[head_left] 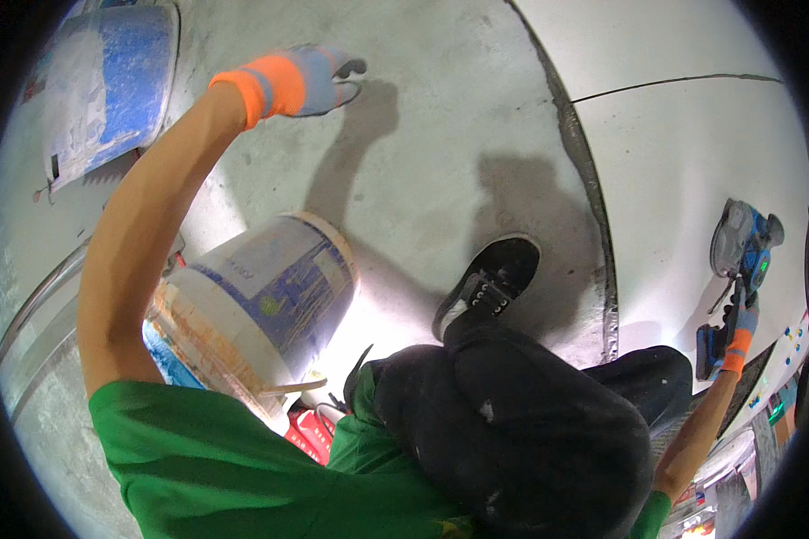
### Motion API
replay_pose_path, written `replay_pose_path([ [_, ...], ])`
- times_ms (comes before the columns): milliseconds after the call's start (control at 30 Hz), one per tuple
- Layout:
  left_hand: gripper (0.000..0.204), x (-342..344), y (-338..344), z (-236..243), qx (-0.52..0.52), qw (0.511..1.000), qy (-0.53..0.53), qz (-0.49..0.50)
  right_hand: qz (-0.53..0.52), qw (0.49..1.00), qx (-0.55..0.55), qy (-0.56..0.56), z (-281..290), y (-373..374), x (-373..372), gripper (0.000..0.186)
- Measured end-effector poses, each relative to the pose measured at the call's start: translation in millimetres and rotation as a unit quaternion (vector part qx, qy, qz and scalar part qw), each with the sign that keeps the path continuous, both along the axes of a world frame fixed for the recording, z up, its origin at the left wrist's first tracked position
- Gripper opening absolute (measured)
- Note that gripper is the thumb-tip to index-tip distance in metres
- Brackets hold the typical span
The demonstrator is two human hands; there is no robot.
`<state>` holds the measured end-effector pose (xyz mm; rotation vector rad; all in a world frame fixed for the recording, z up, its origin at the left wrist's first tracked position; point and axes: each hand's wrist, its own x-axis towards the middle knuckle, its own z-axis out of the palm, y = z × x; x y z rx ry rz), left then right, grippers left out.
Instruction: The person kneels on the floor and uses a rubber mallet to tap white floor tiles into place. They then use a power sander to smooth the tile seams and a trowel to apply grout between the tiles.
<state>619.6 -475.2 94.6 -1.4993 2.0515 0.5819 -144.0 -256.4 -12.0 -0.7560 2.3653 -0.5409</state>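
Observation:
My left hand [301, 83], in an orange and grey glove with dark fingertips, is held out over the grey concrete floor [422, 117]. A gap shows between its thumb and fingers, with nothing between them. At the far right my right hand [744, 328], in a matching glove, grips a blue and black cordless power tool [753, 247]. The tool has a rounded grey head and a small green light. That head is at the white panel surface [665, 171]; whether it touches is unclear. A black battery block [710, 349] is at the handle's lower end.
A white and blue bucket [288, 283], stained with plaster, stands left of my legs, with a wooden stick [295, 388] by its rim. Another bucket [121, 81] is at the upper left. A dark gap [571, 135] runs between floor and panel. My black shoe [503, 269] is on the floor.

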Motion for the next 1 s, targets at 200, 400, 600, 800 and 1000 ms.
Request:
replay_pose_path([
  [200, 0.044, -7, -8, -9, 0.088, 0.996, -0.023, -0.017, 0.041, 0.982, 0.133, 0.126, 17, 6, -17, 0.044],
  [400, 0.047, -69, -15, -38, -0.035, 0.984, 0.135, -0.11, 0.021, 0.883, 0.211, 0.418, 36, -9, 36, 0.054],
  [600, 0.044, -191, -46, -101, -0.187, 0.887, 0.337, -0.253, 0.227, 0.835, -0.096, 0.491, 9, -101, 137, 0.039],
  [800, 0.055, -269, -102, -150, -0.296, 0.875, 0.318, -0.212, 0.092, 0.911, 0.022, 0.401, -70, -184, 189, 0.049],
  [1000, 0.059, -281, -155, -170, -0.345, 0.88, 0.304, -0.122, 0.049, 0.917, -0.079, 0.387, -79, -229, 153, 0.042],
])
